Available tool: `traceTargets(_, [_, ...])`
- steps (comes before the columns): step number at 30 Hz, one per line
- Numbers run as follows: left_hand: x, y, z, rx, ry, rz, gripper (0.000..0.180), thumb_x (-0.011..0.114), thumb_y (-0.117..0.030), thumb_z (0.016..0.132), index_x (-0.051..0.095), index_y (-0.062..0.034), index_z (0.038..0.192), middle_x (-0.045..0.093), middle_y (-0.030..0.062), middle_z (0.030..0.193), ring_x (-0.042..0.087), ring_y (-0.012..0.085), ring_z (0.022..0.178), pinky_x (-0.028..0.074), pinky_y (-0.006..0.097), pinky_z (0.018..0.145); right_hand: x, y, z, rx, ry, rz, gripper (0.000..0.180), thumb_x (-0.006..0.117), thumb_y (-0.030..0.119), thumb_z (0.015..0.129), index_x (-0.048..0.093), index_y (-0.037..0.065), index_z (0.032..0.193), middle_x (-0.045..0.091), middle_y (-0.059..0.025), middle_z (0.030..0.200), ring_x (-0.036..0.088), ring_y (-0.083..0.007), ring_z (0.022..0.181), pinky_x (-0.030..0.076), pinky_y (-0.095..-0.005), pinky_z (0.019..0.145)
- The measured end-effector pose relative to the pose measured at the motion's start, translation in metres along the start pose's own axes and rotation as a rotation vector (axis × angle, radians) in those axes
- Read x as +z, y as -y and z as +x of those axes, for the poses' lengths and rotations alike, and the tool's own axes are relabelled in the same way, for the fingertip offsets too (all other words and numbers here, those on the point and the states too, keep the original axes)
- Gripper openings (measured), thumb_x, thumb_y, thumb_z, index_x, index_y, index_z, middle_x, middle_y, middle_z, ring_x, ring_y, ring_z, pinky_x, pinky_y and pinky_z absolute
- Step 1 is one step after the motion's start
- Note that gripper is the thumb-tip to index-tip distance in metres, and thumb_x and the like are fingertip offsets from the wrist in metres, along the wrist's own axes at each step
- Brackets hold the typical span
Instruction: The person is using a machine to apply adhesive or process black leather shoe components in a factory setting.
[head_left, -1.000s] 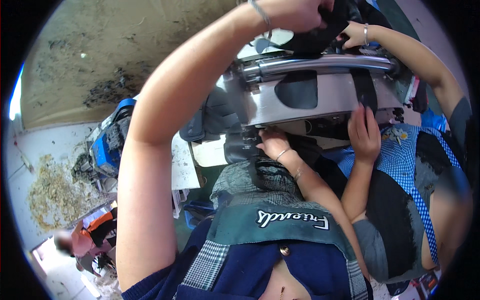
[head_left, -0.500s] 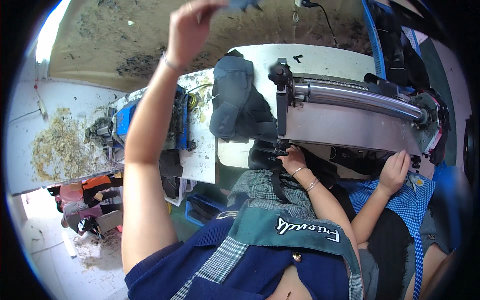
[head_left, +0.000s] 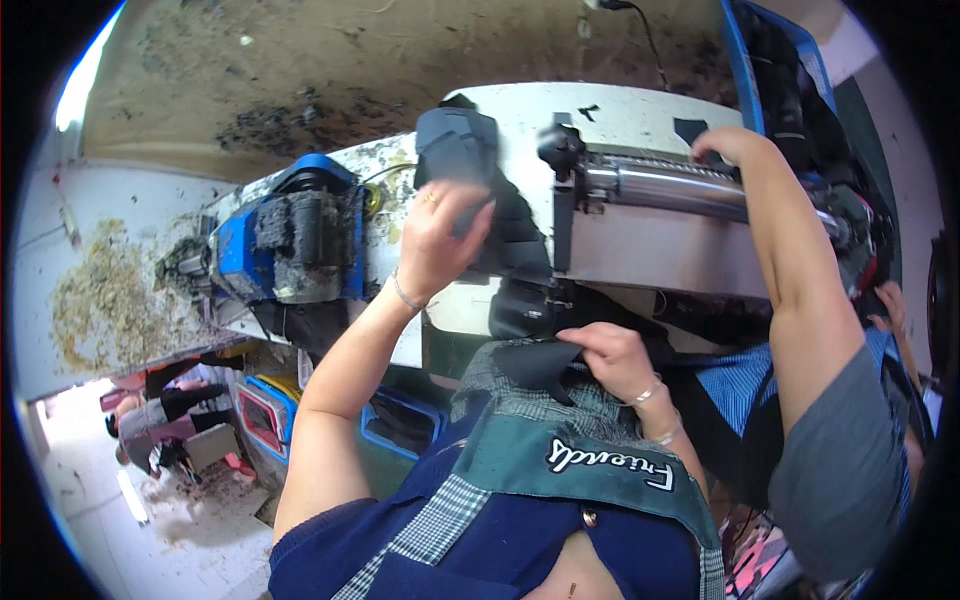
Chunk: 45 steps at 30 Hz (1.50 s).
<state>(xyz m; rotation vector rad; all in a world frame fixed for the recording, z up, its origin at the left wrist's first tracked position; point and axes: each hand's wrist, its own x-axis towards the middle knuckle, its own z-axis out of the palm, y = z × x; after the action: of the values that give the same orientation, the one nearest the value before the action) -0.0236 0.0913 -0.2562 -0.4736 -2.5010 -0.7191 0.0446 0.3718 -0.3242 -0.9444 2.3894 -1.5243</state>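
My left hand (head_left: 440,240) is over the near part of a stack of dark grey fabric pieces (head_left: 455,135) on the white table. Its fingers are bent and smeared by motion, so whether they hold a piece does not show. In front of the table edge, my right hand (head_left: 615,360) pinches a black fabric piece (head_left: 540,366) that hangs over my checked apron. More black pieces (head_left: 515,235) lie beside the stack, between it and the roller machine (head_left: 665,188).
At the right, a co-worker's hand (head_left: 735,145) reaches over the roller, by a small dark piece (head_left: 690,130). A blue, lint-covered machine (head_left: 290,235) stands left. Blue crates (head_left: 405,425) sit below the table; another blue crate (head_left: 745,70) with black pieces is far right.
My left hand came down from the far top to the stack. My right hand drew back slightly, now with the black piece showing. The co-worker's arm moved across the roller to its far side.
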Motion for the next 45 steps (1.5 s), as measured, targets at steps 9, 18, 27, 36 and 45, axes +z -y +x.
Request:
traceTargets(9, [0.192, -0.096, 0.156, 0.041, 0.648, -0.141, 0.055, 0.043, -0.048, 0.096, 0.064, 0.0018, 0.099, 0.064, 0.0264, 0.097, 0.059, 0.0422, 0.096, 0.046, 0.044, 0.087, -0.111, -0.039, 0.007, 0.716, -0.675, -0.139, 0.033, 0.075, 0.012, 0.076, 0.06, -0.006, 0.099, 0.066, -0.0135, 0.085, 0.064, -0.0186, 0.074, 0.05, -0.0316, 0.069])
traceTargets(18, [0.164, -0.116, 0.16, 0.142, 0.566, -0.124, 0.021, 0.063, -0.019, 0.082, 0.071, -0.0048, 0.096, 0.068, 0.0196, 0.087, 0.066, 0.0356, 0.083, 0.052, 0.041, 0.075, -0.03, -0.03, -0.037, 0.613, -0.022, -0.379, 0.036, 0.073, 0.021, 0.077, 0.06, 0.001, 0.103, 0.064, -0.0165, 0.091, 0.063, -0.0334, 0.079, 0.052, -0.0402, 0.073])
traceTargets(27, [0.07, -0.164, 0.234, 0.338, 0.425, -0.24, 0.018, 0.058, -0.001, 0.073, 0.07, -0.0023, 0.086, 0.065, 0.0189, 0.071, 0.066, 0.0258, 0.068, 0.052, 0.036, 0.064, 0.091, -0.131, -0.005, 0.107, 0.12, -0.484, 0.017, 0.058, 0.025, 0.082, 0.062, 0.01, 0.089, 0.064, -0.0069, 0.088, 0.056, -0.0241, 0.101, 0.038, -0.041, 0.095])
traceTargets(36, [0.132, -0.108, 0.298, 0.115, 0.049, 0.16, 0.074, 0.053, 0.009, 0.071, 0.035, -0.0103, 0.141, 0.062, 0.0297, 0.083, 0.063, 0.0448, 0.078, 0.051, 0.05, 0.068, 0.078, -0.092, -0.012, 0.025, 0.148, -0.527, 0.019, 0.052, 0.02, 0.083, 0.064, 0.007, 0.09, 0.063, -0.0089, 0.088, 0.061, -0.0242, 0.091, 0.049, -0.0371, 0.085])
traceTargets(45, [0.203, -0.064, 0.237, 0.18, 0.287, -0.028, 0.045, 0.051, 0.002, 0.073, 0.062, -0.0113, 0.115, 0.066, 0.0234, 0.083, 0.066, 0.0379, 0.079, 0.053, 0.043, 0.075, 0.096, -0.101, 0.007, 0.259, -0.092, -0.493, 0.024, 0.07, 0.026, 0.075, 0.068, 0.009, 0.091, 0.061, -0.0089, 0.093, 0.056, -0.0258, 0.101, 0.043, -0.0376, 0.091])
